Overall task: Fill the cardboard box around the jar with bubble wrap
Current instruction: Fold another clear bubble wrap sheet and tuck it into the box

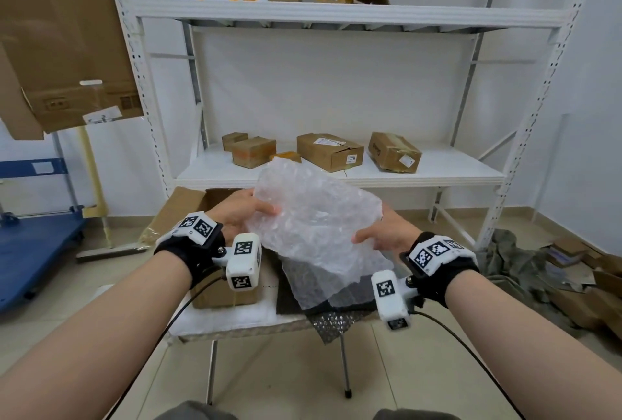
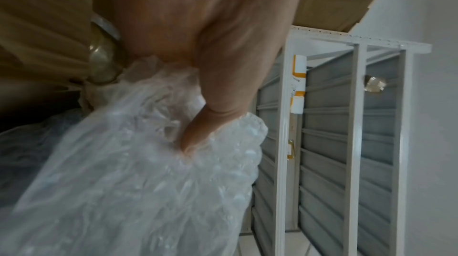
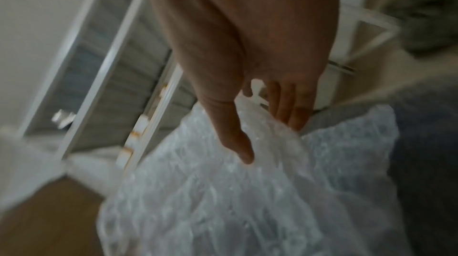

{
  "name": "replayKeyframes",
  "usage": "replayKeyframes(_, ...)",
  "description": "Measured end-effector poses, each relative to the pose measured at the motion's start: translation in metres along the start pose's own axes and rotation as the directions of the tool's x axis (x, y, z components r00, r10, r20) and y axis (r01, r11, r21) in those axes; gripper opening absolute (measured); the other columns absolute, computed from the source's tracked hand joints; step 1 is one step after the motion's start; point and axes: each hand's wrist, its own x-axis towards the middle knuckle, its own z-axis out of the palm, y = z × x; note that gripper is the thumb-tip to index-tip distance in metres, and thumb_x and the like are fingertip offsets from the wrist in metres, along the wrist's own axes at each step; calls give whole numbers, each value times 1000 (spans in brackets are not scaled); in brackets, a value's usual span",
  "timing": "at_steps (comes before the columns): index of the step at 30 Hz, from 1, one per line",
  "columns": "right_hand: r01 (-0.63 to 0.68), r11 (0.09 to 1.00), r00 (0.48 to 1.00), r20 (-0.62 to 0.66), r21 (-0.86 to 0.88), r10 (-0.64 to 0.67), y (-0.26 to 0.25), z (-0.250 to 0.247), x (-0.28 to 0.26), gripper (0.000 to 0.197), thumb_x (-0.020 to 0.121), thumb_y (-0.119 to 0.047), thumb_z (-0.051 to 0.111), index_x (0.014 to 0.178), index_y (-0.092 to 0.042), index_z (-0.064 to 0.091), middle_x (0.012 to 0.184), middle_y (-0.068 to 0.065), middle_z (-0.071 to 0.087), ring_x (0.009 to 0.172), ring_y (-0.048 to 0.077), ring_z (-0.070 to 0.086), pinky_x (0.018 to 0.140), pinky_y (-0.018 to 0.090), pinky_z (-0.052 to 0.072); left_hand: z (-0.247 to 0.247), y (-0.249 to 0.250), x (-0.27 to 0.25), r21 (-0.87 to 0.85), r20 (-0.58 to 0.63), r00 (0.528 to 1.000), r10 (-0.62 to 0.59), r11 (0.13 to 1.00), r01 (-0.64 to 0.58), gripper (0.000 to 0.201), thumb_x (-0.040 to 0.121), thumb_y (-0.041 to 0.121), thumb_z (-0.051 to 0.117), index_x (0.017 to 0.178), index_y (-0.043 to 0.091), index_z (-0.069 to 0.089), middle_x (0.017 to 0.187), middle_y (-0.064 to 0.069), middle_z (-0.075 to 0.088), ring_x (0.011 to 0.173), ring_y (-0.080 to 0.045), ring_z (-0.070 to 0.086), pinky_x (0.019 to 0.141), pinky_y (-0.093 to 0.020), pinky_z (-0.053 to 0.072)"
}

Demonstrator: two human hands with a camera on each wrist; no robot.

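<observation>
Both hands hold up a crumpled sheet of clear bubble wrap [image 1: 316,217] above a small table. My left hand [image 1: 242,214] grips its left edge, the thumb pressed into the plastic [image 2: 193,142]. My right hand [image 1: 380,234] pinches the right edge between thumb and fingers [image 3: 285,111]. The open cardboard box [image 1: 188,207] stands under and behind my left hand. In the left wrist view a glass jar [image 2: 104,60] with a metal lid shows inside the box, beside the bubble wrap [image 2: 138,182]. The wrap's lower end [image 3: 247,201] hangs down over the table.
The table [image 1: 235,315] has a white padded top with dark bubble wrap [image 1: 336,318] on it. A white shelf rack [image 1: 336,170] with several small parcels stands behind. A blue cart [image 1: 37,251] is at left. Flattened cardboard and cloth [image 1: 572,278] lie on the floor at right.
</observation>
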Motion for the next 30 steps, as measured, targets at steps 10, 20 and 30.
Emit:
replayKeyframes(10, 164, 970, 968, 216, -180, -124, -23, 26, -3, 64, 64, -19, 92, 123, -14, 66, 116, 7, 73, 109, 26, 68, 103, 48, 51, 18, 25, -13, 367, 103, 968, 230, 895, -252, 33, 74, 8, 80, 106, 8, 71, 97, -8, 73, 87, -27, 71, 72, -31, 57)
replayKeyframes(20, 120, 929, 991, 19, 350, -136, -4, 34, 3, 44, 72, -2, 85, 113, -3, 71, 108, 13, 76, 103, 32, 72, 101, 51, 52, 37, -11, -5, -82, 181, 976, 118, 991, -104, 53, 77, 13, 81, 126, 12, 62, 116, -7, 72, 106, -24, 70, 93, -43, 54)
replayKeyframes(30, 115, 869, 993, -24, 482, -118, 1, 32, -4, 35, 81, 0, 77, 114, -2, 68, 113, 19, 73, 99, 32, 72, 85, 44, 60, 47, -28, 11, -63, -8, 984, 177, 982, -178, 45, 85, 27, 76, 123, 6, 63, 112, -8, 73, 102, -22, 70, 94, -41, 55)
